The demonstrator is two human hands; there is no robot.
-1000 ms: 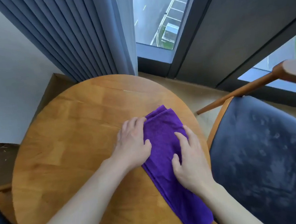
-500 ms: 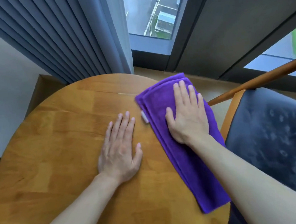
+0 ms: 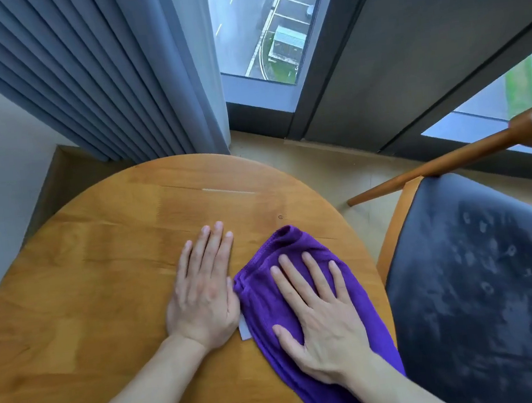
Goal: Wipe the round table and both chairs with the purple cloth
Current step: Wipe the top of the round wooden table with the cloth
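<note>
Flat — right hand presses purple cloth.

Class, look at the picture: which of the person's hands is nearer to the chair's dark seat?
Right. The right hand presses the purple cloth beside the chair seat; the left hand lies farther away.

Two hands, one cloth, one chair

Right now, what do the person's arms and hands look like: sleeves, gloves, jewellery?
Both forearms are bare, no sleeves in view. Left hand and right hand are ungloved, with short, unpainted nails. No rings, watch or wristband visible on either.
</note>
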